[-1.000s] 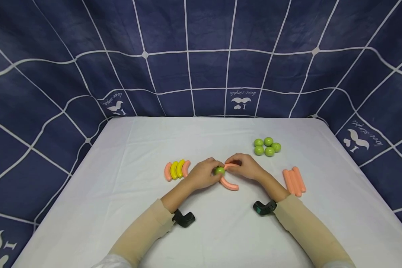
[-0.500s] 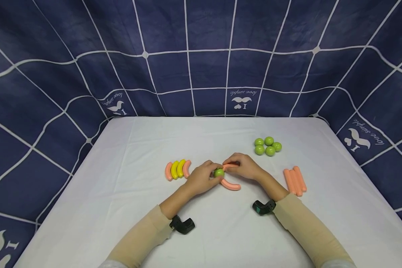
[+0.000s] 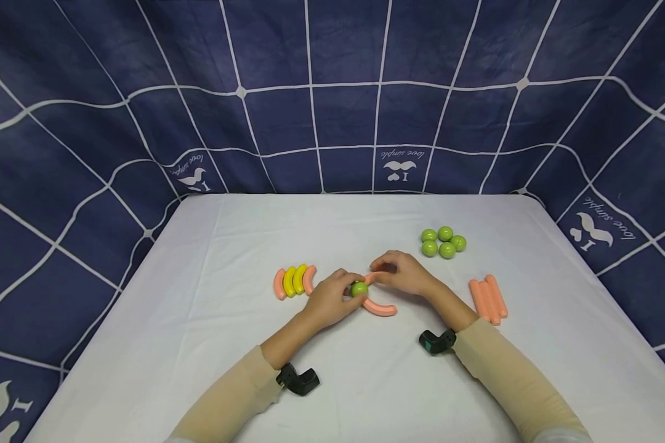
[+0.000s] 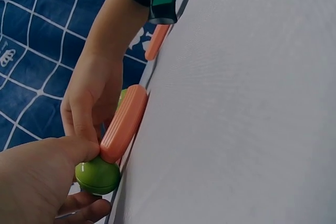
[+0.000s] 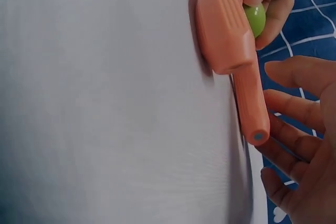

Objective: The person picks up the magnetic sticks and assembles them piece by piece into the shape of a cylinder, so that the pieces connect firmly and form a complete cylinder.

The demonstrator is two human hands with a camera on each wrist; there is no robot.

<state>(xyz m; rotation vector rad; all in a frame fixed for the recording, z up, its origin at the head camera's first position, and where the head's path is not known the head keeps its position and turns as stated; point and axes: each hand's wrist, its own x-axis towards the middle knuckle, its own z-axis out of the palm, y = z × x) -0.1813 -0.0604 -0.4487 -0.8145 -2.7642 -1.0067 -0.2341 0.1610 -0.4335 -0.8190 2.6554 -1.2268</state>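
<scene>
My left hand pinches a glossy green ball between thumb and fingers, low over the white table. Against the ball's right side, two curved pink pieces fan out to the right. The nearer pink piece lies on the cloth, its ridged surface large in the right wrist view. Beyond it, the farther pink piece has a small dark dot on its end. Around that end my right hand has its fingers spread, thumb apart from the piece. In the head view the right hand partly covers it.
To the left, curved pink pieces flank curved yellow pieces in a tight row. Several green balls cluster at the back right. Straight pink sticks lie side by side right of the right forearm. A blue grid-patterned curtain surrounds the table.
The left hand has shifted slightly left and nearer with the green ball. The right hand's fingers have loosened from the farther pink piece.
</scene>
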